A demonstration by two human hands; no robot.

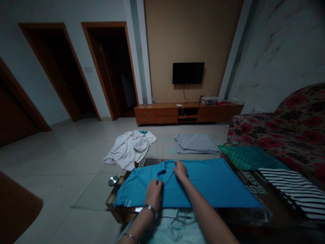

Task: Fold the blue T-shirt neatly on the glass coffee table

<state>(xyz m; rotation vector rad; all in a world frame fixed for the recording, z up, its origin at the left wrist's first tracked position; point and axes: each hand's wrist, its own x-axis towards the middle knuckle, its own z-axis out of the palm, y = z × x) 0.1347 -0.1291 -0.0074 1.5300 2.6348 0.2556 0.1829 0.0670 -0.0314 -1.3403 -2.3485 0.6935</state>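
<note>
A blue collared shirt (208, 183) lies spread sideways over the coffee table, its collar toward the left part. My left hand (153, 192), with metal bangles on the wrist, has its fingers curled on the cloth at the near side of the collar. Farther forward, my right hand (180, 170) pinches the fabric by the collar's far side. Both hands are closed on the shirt, though the fingertips are partly hidden.
The glass coffee table (88, 193) carries a crumpled white garment (129, 147), folded grey cloth (194, 143), a green garment (250, 156) and a striped garment (296, 186). A round metal object (113, 180) sits left of the shirt. A floral sofa (284, 128) stands right.
</note>
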